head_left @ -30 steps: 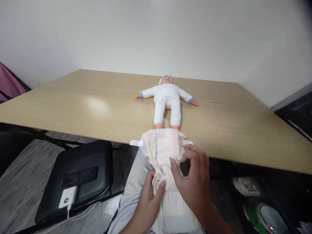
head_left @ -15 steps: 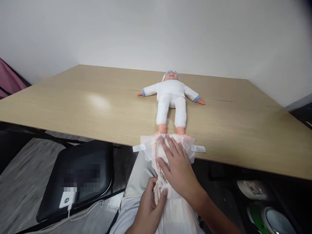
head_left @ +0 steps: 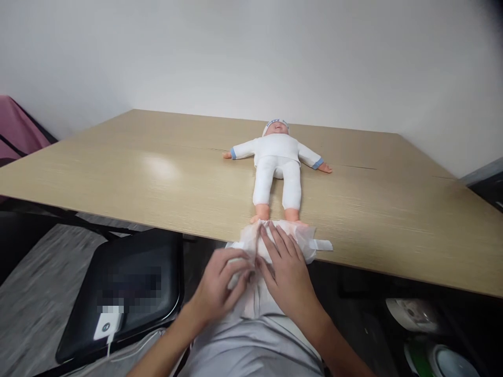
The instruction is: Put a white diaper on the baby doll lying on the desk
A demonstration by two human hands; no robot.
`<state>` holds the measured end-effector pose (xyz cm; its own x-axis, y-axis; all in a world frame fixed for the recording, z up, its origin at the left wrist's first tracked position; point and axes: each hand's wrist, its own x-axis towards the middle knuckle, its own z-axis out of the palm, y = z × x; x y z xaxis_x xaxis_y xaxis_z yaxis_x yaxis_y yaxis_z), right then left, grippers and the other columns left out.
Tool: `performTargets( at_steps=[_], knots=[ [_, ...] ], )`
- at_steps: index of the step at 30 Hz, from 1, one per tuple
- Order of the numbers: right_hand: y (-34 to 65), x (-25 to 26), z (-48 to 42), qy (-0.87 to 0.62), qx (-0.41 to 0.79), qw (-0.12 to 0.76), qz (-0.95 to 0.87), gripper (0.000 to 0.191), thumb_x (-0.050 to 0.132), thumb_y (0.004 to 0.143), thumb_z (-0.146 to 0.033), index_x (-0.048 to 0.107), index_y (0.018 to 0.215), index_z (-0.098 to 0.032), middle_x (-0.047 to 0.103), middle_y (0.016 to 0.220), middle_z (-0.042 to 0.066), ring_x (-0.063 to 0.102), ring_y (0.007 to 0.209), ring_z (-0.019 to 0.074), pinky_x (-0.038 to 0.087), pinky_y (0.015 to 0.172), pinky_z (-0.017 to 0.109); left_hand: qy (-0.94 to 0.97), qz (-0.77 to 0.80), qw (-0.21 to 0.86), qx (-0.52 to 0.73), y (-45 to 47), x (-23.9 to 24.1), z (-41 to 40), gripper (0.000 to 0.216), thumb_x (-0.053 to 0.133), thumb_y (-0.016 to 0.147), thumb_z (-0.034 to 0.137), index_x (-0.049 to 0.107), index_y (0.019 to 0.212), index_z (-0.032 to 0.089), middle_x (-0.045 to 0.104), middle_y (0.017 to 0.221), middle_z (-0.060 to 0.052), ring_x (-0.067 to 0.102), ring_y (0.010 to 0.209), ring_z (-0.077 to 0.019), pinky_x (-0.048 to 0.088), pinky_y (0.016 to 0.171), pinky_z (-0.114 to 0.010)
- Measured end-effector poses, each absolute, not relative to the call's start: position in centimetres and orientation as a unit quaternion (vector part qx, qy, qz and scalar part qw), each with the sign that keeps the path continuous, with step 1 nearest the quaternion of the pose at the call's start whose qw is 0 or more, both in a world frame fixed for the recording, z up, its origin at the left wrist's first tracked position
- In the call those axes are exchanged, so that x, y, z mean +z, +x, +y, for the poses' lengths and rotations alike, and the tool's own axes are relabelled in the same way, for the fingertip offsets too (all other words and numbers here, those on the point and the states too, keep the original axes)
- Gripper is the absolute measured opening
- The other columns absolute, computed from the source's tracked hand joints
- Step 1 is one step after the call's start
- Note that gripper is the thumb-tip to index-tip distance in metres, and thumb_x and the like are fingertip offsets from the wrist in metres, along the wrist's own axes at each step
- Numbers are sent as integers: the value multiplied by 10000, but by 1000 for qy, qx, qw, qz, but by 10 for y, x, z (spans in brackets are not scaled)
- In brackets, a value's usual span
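Ahead of both hands, a wooden table [head_left: 176, 204] meets a pale wall. The left hand [head_left: 222, 283] curls half-closed at the diaper's near-left edge; whether it pinches anything cannot be told. The diaper [head_left: 250, 235] lies under both hands; the right hand [head_left: 288, 277] rests flat on it, gripping nothing. Beyond lies a doll [head_left: 277, 149]. This looks like smoothing; creases call for light left fingers, a steady right palm. The left tab is mostly hidden.

We can't see all the diaper [head_left: 303, 238] (the right hand [head_left: 290, 267] covers some); the chair [head_left: 168, 277] looks partly blurry.
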<state>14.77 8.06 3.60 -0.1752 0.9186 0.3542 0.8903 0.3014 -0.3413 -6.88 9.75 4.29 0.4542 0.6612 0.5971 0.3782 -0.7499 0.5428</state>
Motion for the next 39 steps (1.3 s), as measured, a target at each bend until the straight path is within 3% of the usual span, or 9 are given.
performTargets(
  at_steps=[3,7,11,15,21,27,34,39],
  knots=[
    [147,35,81,-594,26,253,-763,671,533,1096,-343,328,1729,-257,345,1787,104,346,1641,314,328,1320,595,856,260,46,444,-70,85,159,349,613,971,87,637,1281,247,746,1221,-105,684,1114,-248,517,995,-392],
    [146,33,80,-593,22,263,-760,658,518,1106,-354,322,1722,-230,347,1786,108,331,1646,299,313,1328,587,944,200,26,263,-47,131,238,487,549,1011,117,582,1482,235,629,1528,-141,584,1358,-298,441,1163,-468],
    [145,33,80,-598,30,283,-749,684,504,1115,-375,264,1723,-173,385,1764,138,336,1644,279,317,1332,573,991,55,18,122,-12,135,288,918,674,759,-5,536,1590,359,468,1720,-85,482,1509,-374,401,1207,-519],
    [145,33,81,-597,29,291,-747,681,507,1106,-368,278,1720,-182,398,1756,143,346,1640,293,306,1334,583,989,-59,86,103,18,122,304,1045,736,603,6,588,1553,415,539,1675,-6,487,1528,-373,389,1229,-471],
    [146,31,80,-605,24,296,-739,634,532,1089,-354,371,1676,-178,441,1731,139,377,1623,304,312,1331,578,974,-102,160,120,36,122,307,806,736,669,95,710,1397,441,682,1524,46,563,1459,-327,404,1209,-413],
    [147,30,79,-613,17,296,-732,560,533,1099,-374,467,1610,-154,488,1698,144,405,1604,304,300,1338,562,985,-92,44,142,45,117,301,319,587,981,210,771,1220,313,769,1334,-108,644,1211,-319,444,1062,-437],
    [149,35,81,-609,23,283,-741,641,511,1111,-389,350,1703,-203,401,1759,104,376,1627,302,330,1328,561,980,-88,91,156,49,131,305,223,601,1021,264,762,1161,329,782,1240,-92,621,1173,-314,455,1002,-413],
    [149,39,84,-617,28,270,-739,693,491,1122,-384,249,1749,-217,372,1772,108,363,1636,312,334,1324,582,972,-81,161,152,46,161,307,250,553,1050,281,734,1222,288,766,1273,-82,609,1193,-308,439,1107,-419]
  ],
)
